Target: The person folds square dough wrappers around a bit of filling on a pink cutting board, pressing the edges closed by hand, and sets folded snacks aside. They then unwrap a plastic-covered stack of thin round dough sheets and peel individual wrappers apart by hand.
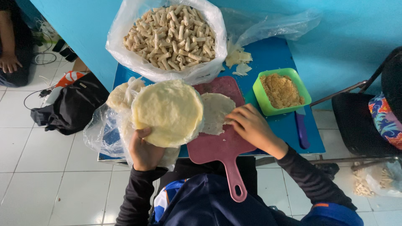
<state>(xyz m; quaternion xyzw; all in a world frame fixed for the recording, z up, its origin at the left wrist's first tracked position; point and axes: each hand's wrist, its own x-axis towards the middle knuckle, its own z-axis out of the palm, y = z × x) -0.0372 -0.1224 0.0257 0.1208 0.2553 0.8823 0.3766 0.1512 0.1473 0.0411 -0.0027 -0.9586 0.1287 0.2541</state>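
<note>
Head view: your left hand point(144, 150) grips a stack of round pale wrappers point(168, 112) from below, thumb on top — fingers closed around the stack, held above the table's left edge. Your right hand point(251, 125) rests on a single wrapper point(215, 112) lying flat on the maroon cutting board point(224, 146); fingertips curl onto its right edge, though whether they pinch it cannot be told. Just right of the board stands a green tub of crumbs point(281, 91). Behind it — a plastic bag of finished rolls point(169, 35).
</note>
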